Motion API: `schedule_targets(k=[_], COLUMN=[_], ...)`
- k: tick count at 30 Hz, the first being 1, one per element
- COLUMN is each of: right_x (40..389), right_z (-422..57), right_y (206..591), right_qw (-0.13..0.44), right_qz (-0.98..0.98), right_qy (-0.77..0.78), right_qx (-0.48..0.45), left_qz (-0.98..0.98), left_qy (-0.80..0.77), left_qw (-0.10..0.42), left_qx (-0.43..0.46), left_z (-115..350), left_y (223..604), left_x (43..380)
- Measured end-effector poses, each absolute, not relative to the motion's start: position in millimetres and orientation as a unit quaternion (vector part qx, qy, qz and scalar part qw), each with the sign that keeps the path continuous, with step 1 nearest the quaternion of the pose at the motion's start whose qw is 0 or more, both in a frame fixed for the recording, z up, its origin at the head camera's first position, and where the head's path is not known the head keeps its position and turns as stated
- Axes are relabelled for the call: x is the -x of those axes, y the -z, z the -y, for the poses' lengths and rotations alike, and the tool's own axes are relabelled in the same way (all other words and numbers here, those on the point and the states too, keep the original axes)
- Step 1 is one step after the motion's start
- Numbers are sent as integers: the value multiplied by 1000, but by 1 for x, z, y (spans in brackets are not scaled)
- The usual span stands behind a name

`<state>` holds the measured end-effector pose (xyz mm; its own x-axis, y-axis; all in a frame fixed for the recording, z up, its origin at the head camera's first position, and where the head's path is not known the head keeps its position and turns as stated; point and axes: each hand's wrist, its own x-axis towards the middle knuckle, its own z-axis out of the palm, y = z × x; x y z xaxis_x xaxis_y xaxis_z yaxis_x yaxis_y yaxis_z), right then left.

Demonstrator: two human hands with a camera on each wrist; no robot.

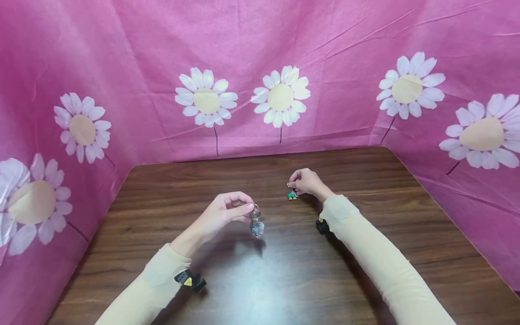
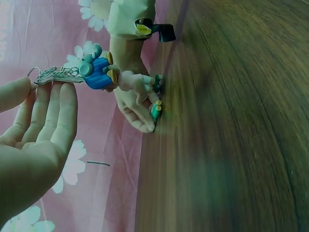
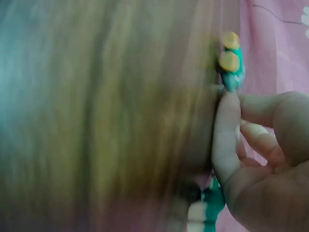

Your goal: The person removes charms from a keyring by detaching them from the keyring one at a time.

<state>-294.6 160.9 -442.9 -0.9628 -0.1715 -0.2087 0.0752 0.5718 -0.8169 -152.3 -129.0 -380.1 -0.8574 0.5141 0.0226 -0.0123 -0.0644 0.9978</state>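
Note:
My left hand is raised over the table and pinches the rings of a bunch of keychains between thumb and fingers. Small animal figures dangle from it; in the left wrist view one figure wears blue, and a pale pinkish one hangs beyond. Farther back, my right hand pinches a keychain by its ring, and its green figure with yellow feet hangs close to the tabletop. Low in the right wrist view is another green-and-white piece; whether the hand holds it I cannot tell.
Both hands are above a dark wood-grain table. A pink cloth printed with white daisies walls it in at the back and sides. Each sleeve carries a black wrist camera.

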Motion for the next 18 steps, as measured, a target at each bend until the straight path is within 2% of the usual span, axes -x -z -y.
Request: schedule_targets(k=[18], right_x=[293], right_z=[-154], right_y=[440], right_qw=[148], right_qz=[-851], right_qy=[503], right_qx=[-35], left_qz=[-643], left_qy=[-710], left_qw=[195], left_qx=[-210], left_z=[113], left_y=[375], left_x=[160])
